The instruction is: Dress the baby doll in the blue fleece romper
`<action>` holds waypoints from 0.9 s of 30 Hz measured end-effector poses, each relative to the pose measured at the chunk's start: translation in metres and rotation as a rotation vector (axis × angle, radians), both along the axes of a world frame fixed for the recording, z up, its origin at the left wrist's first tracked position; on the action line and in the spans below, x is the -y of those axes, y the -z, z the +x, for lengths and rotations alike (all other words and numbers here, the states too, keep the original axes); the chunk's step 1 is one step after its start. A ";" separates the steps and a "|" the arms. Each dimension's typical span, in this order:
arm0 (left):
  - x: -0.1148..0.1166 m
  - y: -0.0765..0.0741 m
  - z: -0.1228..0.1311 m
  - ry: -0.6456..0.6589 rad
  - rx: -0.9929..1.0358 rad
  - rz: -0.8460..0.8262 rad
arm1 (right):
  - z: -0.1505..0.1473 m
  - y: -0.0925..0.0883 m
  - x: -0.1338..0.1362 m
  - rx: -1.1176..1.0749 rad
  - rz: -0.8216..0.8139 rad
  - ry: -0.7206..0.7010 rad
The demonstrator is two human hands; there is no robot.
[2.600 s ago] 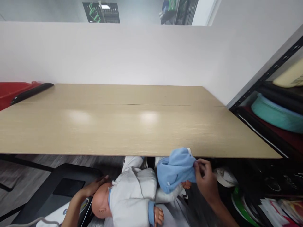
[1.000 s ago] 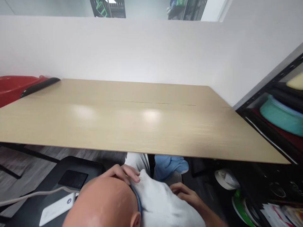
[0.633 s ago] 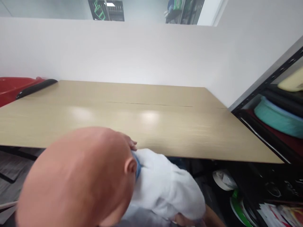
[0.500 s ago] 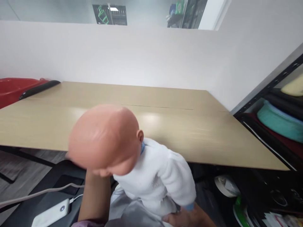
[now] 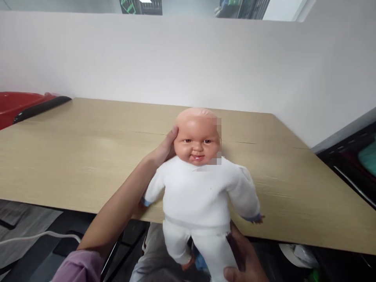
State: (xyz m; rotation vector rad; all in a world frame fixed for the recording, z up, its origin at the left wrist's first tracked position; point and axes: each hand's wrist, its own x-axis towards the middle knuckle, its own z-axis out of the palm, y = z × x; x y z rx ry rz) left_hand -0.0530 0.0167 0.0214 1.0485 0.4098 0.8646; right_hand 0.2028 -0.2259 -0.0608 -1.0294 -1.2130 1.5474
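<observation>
The doll (image 5: 196,196) is held over the counter's (image 5: 88,156) front edge, left hand (image 5: 168,148) cupping its head and right hand (image 5: 246,256) clasping its leg, apparently to support both ends.

The far side of the room is closed off by a pale wall (image 5: 117,58), topped by a window (image 5: 188,8). A light wood-toned counter (image 5: 88,156) is set against it, faintly lit by reflections. Below, grey floor (image 5: 32,217) is partly hidden by a dark chair (image 5: 38,254); at right, a black shelf (image 5: 346,160) is seen.
</observation>
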 end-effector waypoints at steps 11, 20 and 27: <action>-0.063 0.015 0.007 0.088 -0.185 -0.139 | -0.006 0.010 -0.047 -0.004 -0.114 0.041; -0.107 0.029 0.008 0.023 -0.317 -0.158 | -0.017 0.004 -0.090 0.044 -0.080 0.116; -0.153 0.046 0.000 0.024 -0.453 -0.140 | -0.021 0.007 -0.113 0.182 -0.149 0.256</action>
